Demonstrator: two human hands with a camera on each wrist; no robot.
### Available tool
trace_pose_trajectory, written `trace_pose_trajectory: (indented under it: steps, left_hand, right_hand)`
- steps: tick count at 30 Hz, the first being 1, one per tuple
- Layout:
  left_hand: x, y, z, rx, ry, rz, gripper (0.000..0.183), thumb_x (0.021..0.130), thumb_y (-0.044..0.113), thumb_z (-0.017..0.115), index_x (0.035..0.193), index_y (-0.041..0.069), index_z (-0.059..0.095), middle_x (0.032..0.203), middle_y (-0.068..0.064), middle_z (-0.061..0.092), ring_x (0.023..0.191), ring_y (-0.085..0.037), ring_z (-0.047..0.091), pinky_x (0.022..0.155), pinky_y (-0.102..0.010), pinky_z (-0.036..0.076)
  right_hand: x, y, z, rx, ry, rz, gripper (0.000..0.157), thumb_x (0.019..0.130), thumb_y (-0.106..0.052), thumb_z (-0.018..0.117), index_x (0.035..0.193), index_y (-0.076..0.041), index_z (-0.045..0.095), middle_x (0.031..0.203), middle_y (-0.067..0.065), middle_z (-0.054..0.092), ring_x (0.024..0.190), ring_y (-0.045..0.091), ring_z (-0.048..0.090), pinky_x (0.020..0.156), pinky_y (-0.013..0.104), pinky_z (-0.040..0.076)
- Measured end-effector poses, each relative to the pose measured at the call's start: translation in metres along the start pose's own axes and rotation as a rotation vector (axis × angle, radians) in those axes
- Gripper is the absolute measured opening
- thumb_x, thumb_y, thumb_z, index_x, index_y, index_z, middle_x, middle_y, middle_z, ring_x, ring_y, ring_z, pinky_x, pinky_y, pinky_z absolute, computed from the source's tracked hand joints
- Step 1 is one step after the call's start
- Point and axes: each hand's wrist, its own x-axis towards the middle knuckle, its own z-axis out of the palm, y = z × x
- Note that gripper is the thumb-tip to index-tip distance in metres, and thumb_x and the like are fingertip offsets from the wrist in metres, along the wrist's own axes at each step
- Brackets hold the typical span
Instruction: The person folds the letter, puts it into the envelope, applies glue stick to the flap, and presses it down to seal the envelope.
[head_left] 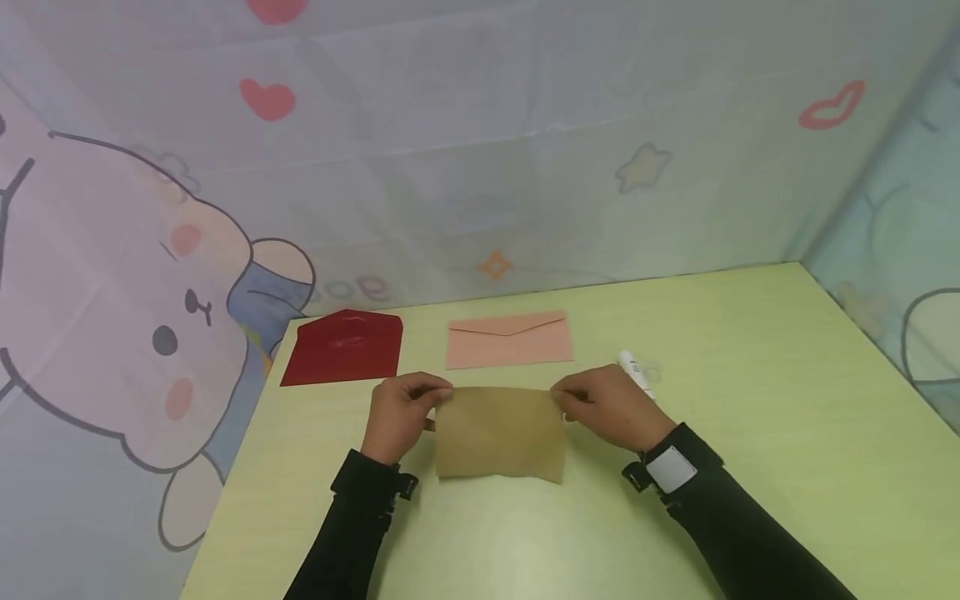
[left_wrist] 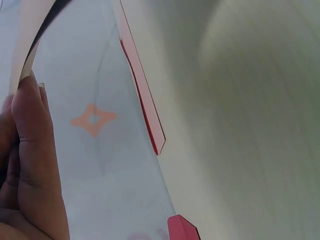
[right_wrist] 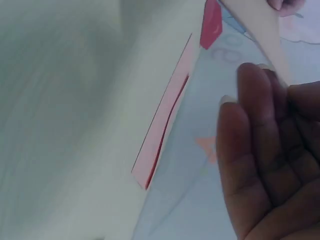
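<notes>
A brown kraft-paper envelope (head_left: pixel 500 433) is held up off the table between the two hands. My left hand (head_left: pixel 401 414) pinches its upper left corner between thumb and fingers. At the upper right corner, my right hand (head_left: pixel 613 408) pinches it the same way. In the left wrist view, the left hand (left_wrist: pixel 32 160) grips the paper's edge at the upper left. The right wrist view shows the right hand (right_wrist: pixel 270 155) with thumb and index on a corner of the paper (right_wrist: pixel 262 30). Whether the brown piece has a flap cannot be seen.
Behind the hands lie a red envelope (head_left: pixel 345 346) at the left and a pink envelope (head_left: pixel 510 340) in the middle. A white glue stick (head_left: pixel 634 371) lies beyond the right hand, partly hidden. A printed curtain (head_left: pixel 480 167) borders the pale green table (head_left: pixel 787 467).
</notes>
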Motion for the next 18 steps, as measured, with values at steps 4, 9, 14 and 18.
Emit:
trace_pose_trajectory:
  steps: [4,9,14,18]
  left_hand:
    - [0.0,-0.001,0.002,-0.012,0.008,-0.01,0.012,0.101,0.004,0.083,0.112,0.008,0.089,0.108,-0.015,0.086,0.087,-0.015,0.078,0.064,-0.029,0.068]
    - [-0.002,0.003,0.013,-0.055,-0.059,-0.014,0.018,0.102,0.005,0.082,0.119,0.005,0.088,0.115,-0.015,0.086,0.092,-0.015,0.079,0.066,-0.03,0.069]
    - [-0.007,0.013,0.026,-0.114,-0.2,0.018,0.022,0.106,0.004,0.078,0.126,0.002,0.085,0.124,-0.017,0.085,0.1,-0.022,0.082,0.07,-0.031,0.07]
    - [-0.01,0.021,0.03,-0.139,-0.289,0.057,0.023,0.109,0.002,0.073,0.128,0.001,0.084,0.127,-0.02,0.084,0.102,-0.026,0.085,0.073,-0.033,0.071]
  right_hand:
    - [-0.002,-0.003,0.002,0.125,-0.001,-0.022,0.025,0.113,-0.016,0.069,0.131,-0.008,0.084,0.088,-0.003,0.083,0.082,0.009,0.077,0.068,0.023,0.051]
    - [0.003,-0.011,0.006,0.3,-0.061,-0.072,0.038,0.109,-0.019,0.078,0.144,-0.004,0.077,0.106,0.003,0.088,0.098,0.011,0.082,0.09,0.026,0.063]
    - [0.012,-0.022,0.018,0.215,0.004,-0.168,0.035,0.099,-0.019,0.09,0.132,-0.01,0.084,0.112,-0.001,0.083,0.102,0.007,0.075,0.092,0.031,0.063]
    - [0.018,-0.032,0.029,0.031,0.102,-0.17,0.033,0.098,-0.022,0.092,0.128,-0.014,0.084,0.119,0.003,0.074,0.11,0.02,0.071,0.094,0.04,0.062]
